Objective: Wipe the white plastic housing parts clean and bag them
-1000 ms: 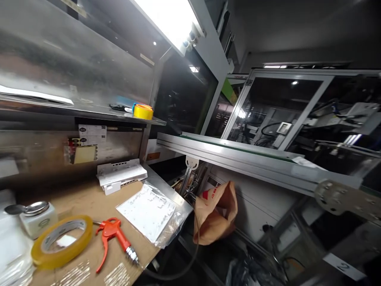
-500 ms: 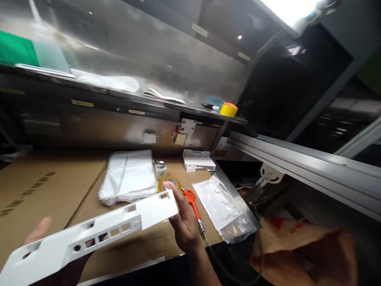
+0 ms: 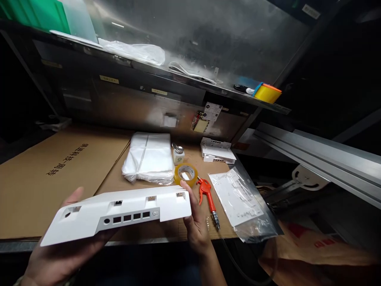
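White housing (image 3: 133,204) is held in both hands over the near edge of the surface (image 3: 162,230). Long axis is set left to right, with the left end slightly nearer and the right end slightly farther. Port strip is faced to the near side: one round hole, a row of square openings, a small ring mark at its right. Left end is carried from below by the left hand (image 3: 64,256), its thumb showing over the far side; right end is clasped by the right hand (image 3: 196,230), thumb on top. Grip on both sides is closed around the part; neither end is left free. Right hand is the nearer one to the red air gun (image 3: 210,200) and tape roll (image 3: 193,178), both lying just beyond it; the stack of bags (image 3: 149,155) is placed far of the housing's middle. A second white part (image 3: 218,151) is seen at the far right of the surface. Hidden: underside of the housing, most left fingers, right fingertips. Both forearms are cut off at the near edge. Ring mark is too small to be read, and the contents of the clear bag (image 3: 238,198) are hard to make out through glare.
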A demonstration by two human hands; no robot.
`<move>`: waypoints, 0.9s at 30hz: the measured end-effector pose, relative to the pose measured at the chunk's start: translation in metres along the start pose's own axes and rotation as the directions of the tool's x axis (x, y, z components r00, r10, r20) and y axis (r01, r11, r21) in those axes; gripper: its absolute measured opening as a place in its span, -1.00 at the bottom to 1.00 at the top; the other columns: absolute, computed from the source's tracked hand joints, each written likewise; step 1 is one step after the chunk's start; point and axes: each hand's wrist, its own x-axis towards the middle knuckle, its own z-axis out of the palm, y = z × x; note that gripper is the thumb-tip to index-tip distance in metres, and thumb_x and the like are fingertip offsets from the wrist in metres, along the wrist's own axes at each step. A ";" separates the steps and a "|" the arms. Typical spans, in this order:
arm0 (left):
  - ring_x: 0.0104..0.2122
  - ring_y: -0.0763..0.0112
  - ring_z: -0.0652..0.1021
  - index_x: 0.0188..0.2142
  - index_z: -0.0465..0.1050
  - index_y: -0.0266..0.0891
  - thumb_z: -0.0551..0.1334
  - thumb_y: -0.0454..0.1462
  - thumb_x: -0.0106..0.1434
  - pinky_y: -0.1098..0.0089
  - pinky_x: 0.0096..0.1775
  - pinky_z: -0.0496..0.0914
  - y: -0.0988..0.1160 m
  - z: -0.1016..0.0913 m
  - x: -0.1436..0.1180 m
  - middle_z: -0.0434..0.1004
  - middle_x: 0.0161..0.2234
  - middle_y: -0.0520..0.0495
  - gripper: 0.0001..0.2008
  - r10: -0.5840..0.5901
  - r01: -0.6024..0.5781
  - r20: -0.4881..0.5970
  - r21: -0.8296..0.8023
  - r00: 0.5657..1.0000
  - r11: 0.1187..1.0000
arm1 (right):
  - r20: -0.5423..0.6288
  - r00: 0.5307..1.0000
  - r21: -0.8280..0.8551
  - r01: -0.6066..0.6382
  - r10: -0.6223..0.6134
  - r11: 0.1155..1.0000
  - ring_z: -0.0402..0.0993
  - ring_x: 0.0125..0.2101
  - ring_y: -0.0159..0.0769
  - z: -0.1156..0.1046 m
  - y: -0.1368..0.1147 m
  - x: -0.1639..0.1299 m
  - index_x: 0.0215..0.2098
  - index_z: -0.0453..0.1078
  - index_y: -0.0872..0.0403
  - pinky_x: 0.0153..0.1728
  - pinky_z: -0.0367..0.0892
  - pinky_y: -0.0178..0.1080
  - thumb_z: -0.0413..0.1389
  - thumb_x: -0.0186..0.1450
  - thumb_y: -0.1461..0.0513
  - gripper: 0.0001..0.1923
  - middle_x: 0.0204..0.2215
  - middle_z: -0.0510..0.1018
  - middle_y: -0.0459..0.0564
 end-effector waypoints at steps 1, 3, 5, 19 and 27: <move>-0.16 -0.37 0.67 0.51 -0.26 -0.09 0.40 0.06 0.23 -0.24 -0.21 0.60 -0.004 0.004 -0.001 0.70 -0.10 -0.33 0.11 -0.017 0.016 0.016 0.037 1.000 0.999 | 0.009 1.000 -0.006 -0.006 0.006 1.000 -0.08 0.50 -0.13 0.000 0.002 -0.001 0.49 0.01 -0.29 0.50 -0.11 0.01 -0.01 0.50 -0.11 -0.35 0.51 0.07 -0.18; -0.21 -0.38 0.69 0.52 -0.25 -0.13 0.40 0.06 0.23 -0.22 -0.31 0.62 -0.011 0.011 -0.003 0.71 -0.13 -0.38 0.11 -0.020 0.017 0.038 0.077 0.999 0.997 | 0.021 1.000 -0.021 -0.020 0.021 1.000 -0.10 0.51 -0.13 0.001 0.005 -0.002 0.50 -0.01 -0.27 0.50 -0.12 0.02 -0.03 0.50 -0.11 -0.35 0.52 0.05 -0.18; -0.25 -0.36 0.70 0.52 -0.20 -0.13 0.39 0.03 0.26 -0.21 -0.37 0.63 -0.014 0.017 -0.006 0.70 -0.11 -0.39 0.05 0.075 -0.076 0.020 0.070 0.997 0.995 | 0.039 0.998 -0.051 -0.037 0.039 0.998 -0.12 0.51 -0.13 0.000 0.007 -0.003 0.51 -0.04 -0.28 0.50 -0.13 0.04 -0.04 0.51 -0.10 -0.35 0.52 0.03 -0.18; -0.21 -0.25 0.71 0.46 -0.07 -0.34 0.14 -0.02 0.47 -0.08 -0.31 0.64 -0.003 0.035 -0.032 0.67 -0.08 -0.52 -0.25 0.528 -0.523 -0.103 0.077 0.843 0.849 | -0.138 0.888 -0.904 -0.294 0.438 0.312 0.58 -0.04 0.09 -0.050 0.058 0.148 -0.26 0.66 0.11 -0.05 0.38 -0.06 0.24 0.30 0.14 -0.79 -0.25 0.71 0.26; -0.05 -0.36 0.63 0.42 -0.03 -0.54 0.06 -0.05 0.52 -0.09 -0.22 0.64 -0.002 0.040 -0.036 0.60 -0.04 -0.71 -0.29 0.539 -0.541 -0.040 -0.077 0.841 0.838 | -0.110 0.886 -0.937 -0.244 0.449 0.251 0.61 -0.09 0.04 -0.045 0.063 0.152 -0.16 0.57 0.07 -0.18 0.32 -0.14 0.05 0.39 0.12 -0.71 -0.07 0.67 0.23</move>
